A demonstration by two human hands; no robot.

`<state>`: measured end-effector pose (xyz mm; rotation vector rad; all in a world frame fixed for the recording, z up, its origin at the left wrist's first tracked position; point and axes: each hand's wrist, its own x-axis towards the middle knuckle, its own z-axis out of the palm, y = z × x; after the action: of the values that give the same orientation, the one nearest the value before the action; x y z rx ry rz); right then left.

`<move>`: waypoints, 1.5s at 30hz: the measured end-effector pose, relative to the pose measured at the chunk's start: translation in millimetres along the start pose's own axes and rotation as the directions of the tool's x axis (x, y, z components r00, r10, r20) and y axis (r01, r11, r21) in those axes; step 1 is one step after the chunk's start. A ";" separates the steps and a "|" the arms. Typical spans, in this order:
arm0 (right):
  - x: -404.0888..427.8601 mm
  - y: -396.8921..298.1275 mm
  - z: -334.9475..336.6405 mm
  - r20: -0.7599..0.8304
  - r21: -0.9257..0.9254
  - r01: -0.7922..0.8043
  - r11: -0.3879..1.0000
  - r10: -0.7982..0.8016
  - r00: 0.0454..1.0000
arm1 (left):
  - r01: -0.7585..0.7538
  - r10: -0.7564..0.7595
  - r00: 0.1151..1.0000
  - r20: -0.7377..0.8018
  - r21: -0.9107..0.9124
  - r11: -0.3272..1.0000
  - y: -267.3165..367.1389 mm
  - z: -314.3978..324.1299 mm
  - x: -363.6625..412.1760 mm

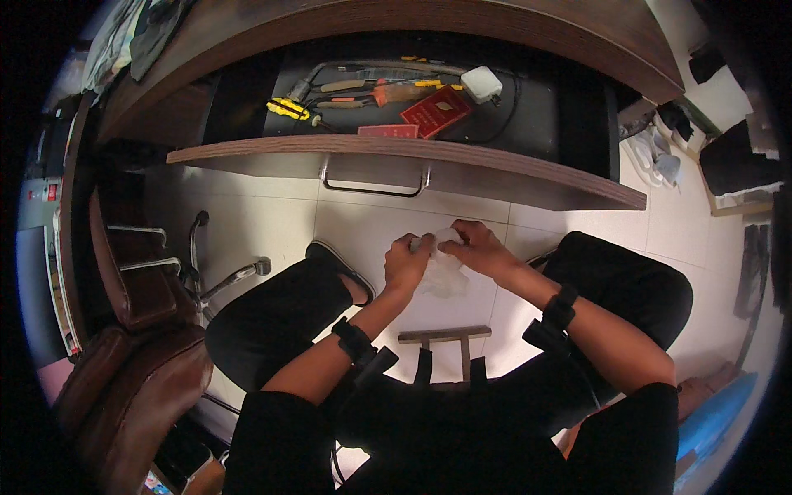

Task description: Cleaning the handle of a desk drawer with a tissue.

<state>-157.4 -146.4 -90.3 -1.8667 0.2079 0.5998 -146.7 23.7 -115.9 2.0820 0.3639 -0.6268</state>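
Between my knees, both hands grip a thin, translucent white plastic bag (442,278) at its upper edge. My left hand (406,260) pinches one side of it, thumb against fingers. My right hand (479,247) holds the other side, close to the left. The bag hangs crumpled below the fingers, over the tiled floor; whether anything is inside I cannot tell. Just beyond my hands is a pulled-out wooden drawer (396,147) with a metal handle (377,189). Inside lie pliers (377,94), a yellow-handled tool (288,108), red booklets (438,112) and a white power adapter (481,85).
A brown leather swivel chair (148,371) stands at left, its metal legs (229,281) reaching over the floor. Shoes (649,154) lie at the right beyond the drawer. A blue object (718,427) is at lower right. The desk edge (402,15) overhangs the drawer.
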 end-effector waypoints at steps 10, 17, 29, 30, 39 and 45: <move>-2.8 -10.3 3.8 -0.001 0.143 -0.101 0.984 0.102 0.995 | 0.228 -0.228 0.973 0.037 -0.308 0.923 -15.0 -0.6 11.4; -7.1 -3.5 1.9 -0.022 0.313 -0.126 0.941 0.140 0.990 | 0.361 -0.276 0.921 0.275 -0.333 0.871 5.1 -6.1 3.0; 0.4 11.4 5.7 -0.157 -0.079 0.034 0.996 -0.046 0.986 | 0.392 -0.250 0.892 0.376 -0.369 0.843 12.6 -3.2 -0.2; 1.3 16.4 8.2 -0.181 -0.117 0.072 0.991 -0.093 0.979 | 0.375 -0.237 0.898 0.370 -0.365 0.852 12.3 -4.0 -0.5; -10.9 -16.7 -0.3 -0.061 -0.065 -0.057 0.996 0.053 0.997 | 0.279 -0.196 0.955 0.222 -0.453 0.847 5.6 -8.6 4.6; -8.3 -5.0 1.8 0.005 -0.066 0.130 0.989 -0.130 0.992 | 0.461 -0.304 0.881 0.362 -0.518 0.720 -7.5 -11.9 26.1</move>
<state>-163.0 -144.0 -82.5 -1.9277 0.0659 0.5236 -125.2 38.3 -130.1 1.3015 0.7572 -0.8842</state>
